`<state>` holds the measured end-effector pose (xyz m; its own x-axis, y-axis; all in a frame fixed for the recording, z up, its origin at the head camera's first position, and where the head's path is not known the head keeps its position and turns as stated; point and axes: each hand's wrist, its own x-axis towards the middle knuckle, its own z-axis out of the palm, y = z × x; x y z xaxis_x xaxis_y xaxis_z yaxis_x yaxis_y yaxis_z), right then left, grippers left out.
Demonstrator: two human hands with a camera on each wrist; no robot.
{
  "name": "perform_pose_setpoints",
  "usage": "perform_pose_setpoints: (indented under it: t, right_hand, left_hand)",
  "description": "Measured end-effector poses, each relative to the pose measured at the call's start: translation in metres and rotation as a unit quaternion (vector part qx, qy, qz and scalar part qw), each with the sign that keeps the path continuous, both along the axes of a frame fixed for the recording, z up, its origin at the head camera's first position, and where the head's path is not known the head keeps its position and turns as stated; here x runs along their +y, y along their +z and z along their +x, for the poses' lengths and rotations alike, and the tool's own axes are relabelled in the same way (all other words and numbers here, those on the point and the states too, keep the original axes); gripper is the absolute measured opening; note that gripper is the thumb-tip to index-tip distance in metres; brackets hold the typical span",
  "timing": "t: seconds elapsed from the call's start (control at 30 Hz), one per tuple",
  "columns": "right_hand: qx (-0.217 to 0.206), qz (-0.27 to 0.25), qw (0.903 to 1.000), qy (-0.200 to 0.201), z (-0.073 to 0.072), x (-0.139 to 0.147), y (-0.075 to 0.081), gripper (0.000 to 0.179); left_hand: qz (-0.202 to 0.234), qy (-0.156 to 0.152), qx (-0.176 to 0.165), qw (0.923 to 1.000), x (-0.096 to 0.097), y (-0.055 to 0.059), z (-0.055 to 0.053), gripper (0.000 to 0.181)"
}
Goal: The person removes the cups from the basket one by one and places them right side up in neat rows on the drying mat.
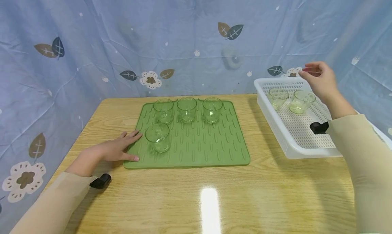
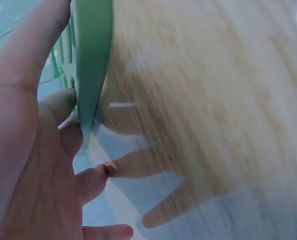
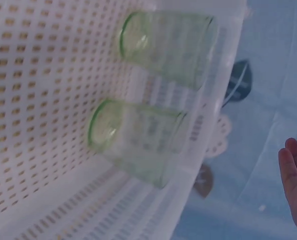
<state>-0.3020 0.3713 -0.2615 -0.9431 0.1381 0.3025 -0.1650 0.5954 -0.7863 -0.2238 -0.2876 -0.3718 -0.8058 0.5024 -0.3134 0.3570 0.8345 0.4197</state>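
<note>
My left hand (image 1: 114, 149) lies at the left edge of the green mat (image 1: 199, 149), fingers spread, with fingertips on the rim. In the left wrist view its fingers touch the raised mat edge (image 2: 91, 55). Closest to it stands a clear green glass (image 1: 159, 140); several such glasses stand upright on the mat, one row along the back. Above the white basket (image 1: 291, 138) hovers my right hand (image 1: 322, 80), holding nothing, its fingers loosely bent. Inside, below the hand, stand two glasses, a left glass (image 1: 277, 99) and a right glass (image 1: 301, 102).
A light wooden table (image 1: 159, 196) carries the mat and, to its right, the basket. Behind them hangs a blue patterned curtain (image 1: 190, 50), which also runs along both sides. Small black wrist cameras, left camera (image 1: 102, 181) and right camera (image 1: 319, 128), jut from the sleeves.
</note>
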Motion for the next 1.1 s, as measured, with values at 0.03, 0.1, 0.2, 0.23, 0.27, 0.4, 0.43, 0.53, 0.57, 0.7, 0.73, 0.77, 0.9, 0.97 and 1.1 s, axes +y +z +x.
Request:
perform_pose_setpoints:
  t: [0.03, 0.1, 0.2, 0.23, 0.27, 0.4, 0.43, 0.53, 0.57, 0.7, 0.73, 0.77, 0.9, 0.97, 1.1]
  right_hand:
    - [-0.009, 0.007, 0.9999, -0.012, -0.002, 0.004, -0.002, 0.050]
    - [-0.029, 0.019, 0.9989, -0.032, -0.005, 0.011, -0.007, 0.062]
    - [-0.060, 0.043, 0.9962, -0.047, -0.009, 0.020, -0.013, 0.075]
    - [-0.071, 0.050, 0.9950, -0.050, -0.010, 0.022, -0.014, 0.078]
    - [-0.081, 0.055, 0.9939, -0.051, -0.012, 0.025, -0.015, 0.080]
    - [-0.116, 0.081, 0.9885, -0.053, -0.017, 0.031, -0.020, 0.087]
    - [-0.124, 0.089, 0.9868, -0.053, -0.019, 0.032, -0.021, 0.088]
    - [-0.156, 0.105, 0.9811, -0.044, -0.025, 0.034, -0.026, 0.096]
    - [-0.169, 0.109, 0.9788, -0.040, -0.027, 0.034, -0.029, 0.100]
    - [-0.211, 0.120, 0.9693, -0.036, -0.033, 0.033, -0.036, 0.112]
    - [-0.219, 0.122, 0.9673, -0.037, -0.034, 0.034, -0.038, 0.114]
    - [-0.226, 0.121, 0.9659, -0.038, -0.035, 0.035, -0.039, 0.116]
    - [-0.258, 0.128, 0.9575, -0.015, -0.040, 0.040, -0.038, 0.120]
    - [-0.277, 0.132, 0.9518, 0.014, -0.043, 0.044, -0.038, 0.116]
    - [-0.292, 0.150, 0.9432, 0.055, -0.046, 0.052, -0.036, 0.103]
  left_hand:
    - [0.000, 0.001, -0.002, 1.0000, 0.000, 0.000, 0.000, 0.104]
    - [0.001, 0.000, -0.003, 1.0000, 0.000, 0.001, -0.001, 0.104]
    - [0.002, 0.001, -0.008, 1.0000, 0.000, 0.001, -0.001, 0.103]
    - [0.002, 0.002, -0.009, 1.0000, 0.000, 0.001, -0.001, 0.103]
    - [0.003, 0.002, -0.010, 0.9999, 0.000, 0.002, -0.002, 0.103]
    - [-0.002, 0.002, -0.008, 1.0000, 0.000, 0.004, -0.004, 0.104]
    - [-0.003, 0.002, -0.007, 1.0000, 0.000, 0.004, -0.004, 0.104]
    - [-0.004, 0.002, -0.008, 1.0000, -0.001, 0.006, -0.005, 0.104]
    - [-0.003, 0.003, -0.010, 0.9999, -0.001, 0.006, -0.005, 0.104]
    - [-0.001, 0.005, -0.017, 0.9998, 0.000, 0.008, -0.004, 0.103]
    - [-0.001, 0.005, -0.018, 0.9998, 0.000, 0.008, -0.003, 0.103]
    - [-0.003, 0.004, -0.019, 0.9998, 0.000, 0.009, -0.004, 0.103]
    - [-0.007, 0.002, -0.019, 0.9998, 0.000, 0.009, -0.005, 0.103]
    - [-0.007, 0.002, -0.020, 0.9998, 0.001, 0.010, -0.005, 0.103]
    - [-0.008, 0.004, -0.023, 0.9997, 0.001, 0.010, -0.005, 0.103]
